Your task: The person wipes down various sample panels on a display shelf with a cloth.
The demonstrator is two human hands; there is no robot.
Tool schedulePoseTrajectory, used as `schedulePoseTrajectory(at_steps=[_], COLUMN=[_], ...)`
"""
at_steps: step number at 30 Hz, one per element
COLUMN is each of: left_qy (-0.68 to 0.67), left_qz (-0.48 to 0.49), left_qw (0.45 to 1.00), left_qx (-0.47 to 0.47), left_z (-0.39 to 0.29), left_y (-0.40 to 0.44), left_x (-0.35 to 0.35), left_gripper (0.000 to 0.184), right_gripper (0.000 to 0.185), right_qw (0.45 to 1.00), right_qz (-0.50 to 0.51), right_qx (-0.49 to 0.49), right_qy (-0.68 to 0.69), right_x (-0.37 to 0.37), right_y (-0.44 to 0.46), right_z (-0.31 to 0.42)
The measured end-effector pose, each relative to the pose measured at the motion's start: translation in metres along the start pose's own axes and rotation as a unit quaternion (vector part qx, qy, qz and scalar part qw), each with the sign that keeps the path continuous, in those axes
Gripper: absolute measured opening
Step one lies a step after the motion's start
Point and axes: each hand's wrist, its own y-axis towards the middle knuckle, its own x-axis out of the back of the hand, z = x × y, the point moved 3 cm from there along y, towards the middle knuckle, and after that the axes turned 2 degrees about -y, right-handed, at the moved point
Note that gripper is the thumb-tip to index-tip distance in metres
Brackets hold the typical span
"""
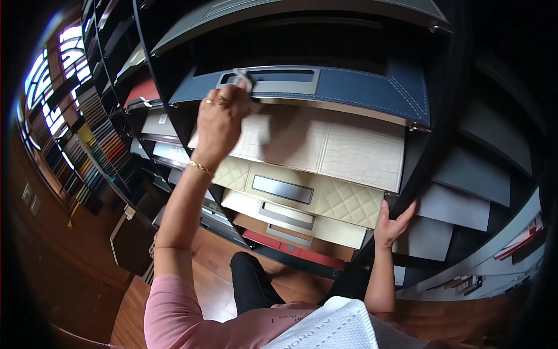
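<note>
My left hand [221, 119] is closed on a crumpled greyish cloth [244, 81]. It presses the cloth to the left part of the metal-framed slot [285, 87] in a blue stitched leather panel [360, 88]. My right hand [392, 227] rests lower down against the dark post [427, 152] of the rack, thumb and fingers spread; some fingers are hidden. Beneath the blue panel lies a cream crocodile-textured panel [360, 142]. A quilted cream panel [354, 203] with a metal plate sits under that.
More panels fill the lower shelves, including a red one [296, 251]. Grey and white boards [453, 206] stand on shelves to the right. At left are rows of colour swatches [104, 139] and a window [55, 81]. The floor [212, 267] is wooden.
</note>
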Motion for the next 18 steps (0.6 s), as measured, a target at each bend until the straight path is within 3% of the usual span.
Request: schedulePoseTrajectory(at_steps=[6,15,16,18], left_qy=[-0.034,-0.115,-0.108,-0.097], left_qz=[-0.034,-0.078,-0.057,-0.022], left_qw=[0.996,0.981,0.981,0.983], left_qx=[-0.074,-0.138,-0.151,-0.154], left_z=[-0.110,-0.204,-0.209,-0.208], left_y=[0.054,0.105,0.108,0.108], left_x=[0.008,0.019,0.020,0.022], left_gripper=[0.044,0.027,0.038,0.040], right_gripper=[0.074,0.077,0.077,0.078], right_qw=[1.000,0.998,0.999,0.999], right_qz=[0.016,0.030,0.035,0.031], right_qx=[0.008,0.034,0.017,0.014], right_qy=[-0.024,-0.046,-0.027,0.015], right_x=[0.002,0.004,0.003,0.000], right_y=[-0.003,0.001,0.000,-0.003], right_z=[-0.003,0.000,-0.001,-0.007])
